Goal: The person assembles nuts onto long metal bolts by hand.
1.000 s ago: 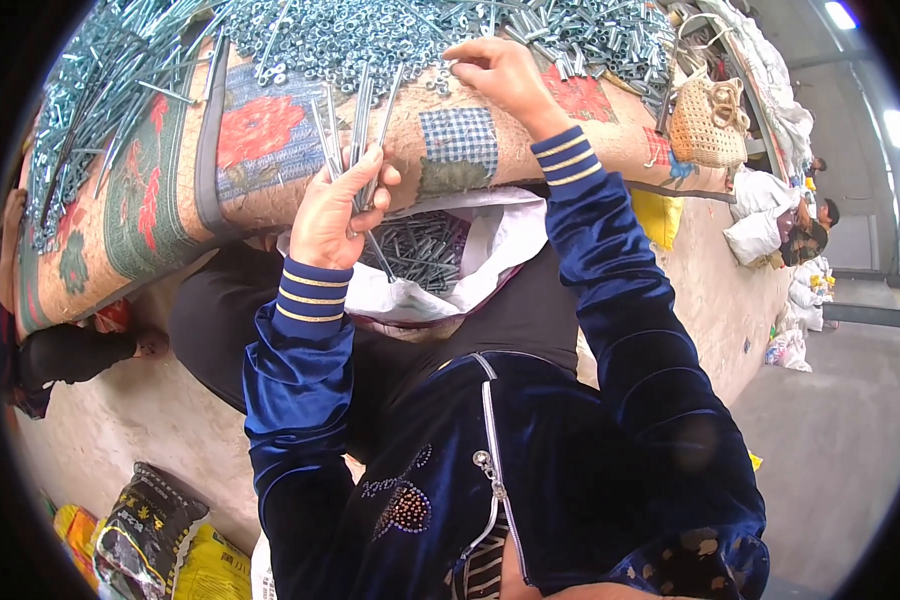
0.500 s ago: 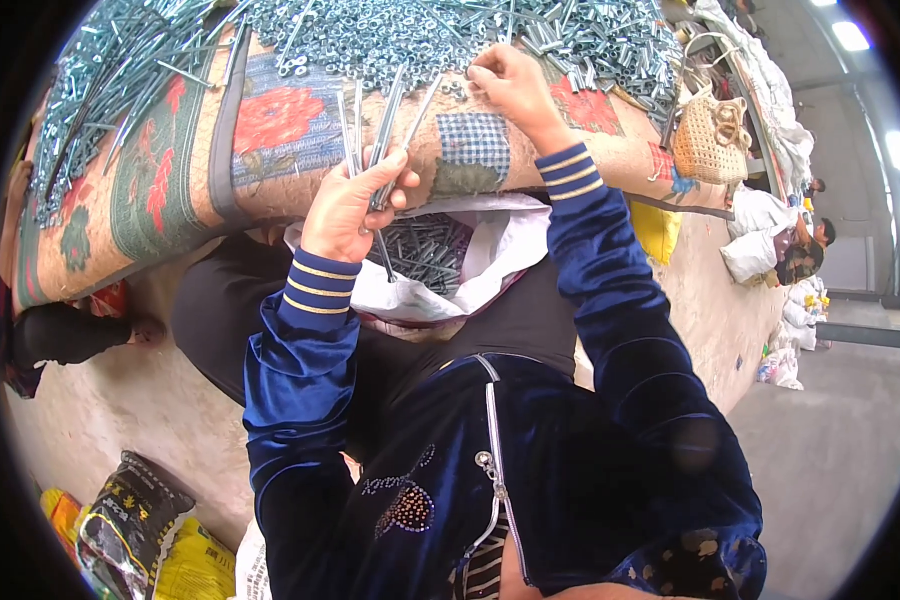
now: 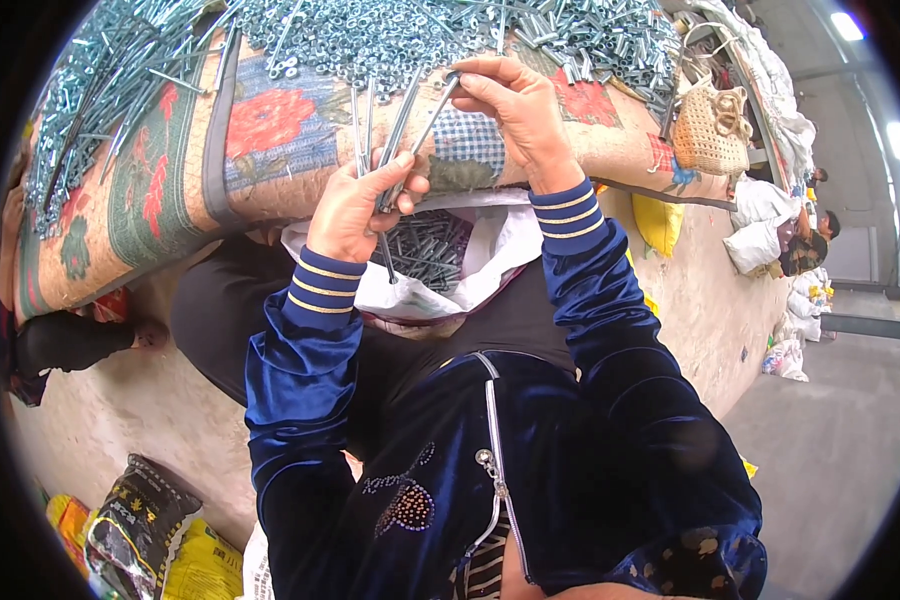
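Many loose nuts beside short tubes, woven bag near.

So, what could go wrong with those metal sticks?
The metal rods fan out at different angles, so one might slip from the left hand. It could drop into the open sack below. The right hand is at one rod's tip and might get poked.
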The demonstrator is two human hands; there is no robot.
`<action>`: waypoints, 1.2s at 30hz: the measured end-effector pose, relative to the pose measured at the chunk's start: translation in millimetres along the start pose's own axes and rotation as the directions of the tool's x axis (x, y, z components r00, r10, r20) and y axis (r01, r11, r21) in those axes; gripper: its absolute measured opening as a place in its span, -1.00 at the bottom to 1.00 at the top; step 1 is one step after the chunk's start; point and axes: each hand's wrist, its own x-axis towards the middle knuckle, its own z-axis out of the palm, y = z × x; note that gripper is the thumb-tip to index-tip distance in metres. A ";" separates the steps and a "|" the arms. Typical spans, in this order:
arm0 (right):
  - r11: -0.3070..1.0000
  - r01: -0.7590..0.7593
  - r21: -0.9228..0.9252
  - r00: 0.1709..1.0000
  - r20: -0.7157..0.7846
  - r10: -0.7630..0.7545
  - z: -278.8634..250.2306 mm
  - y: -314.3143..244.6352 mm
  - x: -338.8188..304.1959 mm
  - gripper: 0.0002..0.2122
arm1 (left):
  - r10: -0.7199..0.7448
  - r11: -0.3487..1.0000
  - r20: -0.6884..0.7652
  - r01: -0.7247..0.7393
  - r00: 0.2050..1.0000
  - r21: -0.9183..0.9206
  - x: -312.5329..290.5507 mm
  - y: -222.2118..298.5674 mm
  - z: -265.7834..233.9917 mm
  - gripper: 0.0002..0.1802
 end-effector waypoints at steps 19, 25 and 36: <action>0.783 0.194 -0.591 0.973 0.014 -0.230 -16.9 13.4 21.9 -0.87 | 0.090 0.991 -0.083 -0.097 0.992 -0.089 -0.2 0.7 -6.6 -0.86; 0.999 -0.025 -0.038 0.983 0.179 0.032 -15.3 -9.0 8.7 -0.82 | 0.025 0.999 -0.020 -0.026 0.999 -0.038 -3.3 4.9 -0.3 -0.85; 0.957 -0.276 -0.090 0.905 0.312 0.290 18.8 3.5 -21.9 -0.82 | 0.147 0.984 -0.227 -0.165 0.963 -0.062 -3.7 1.7 13.5 -0.76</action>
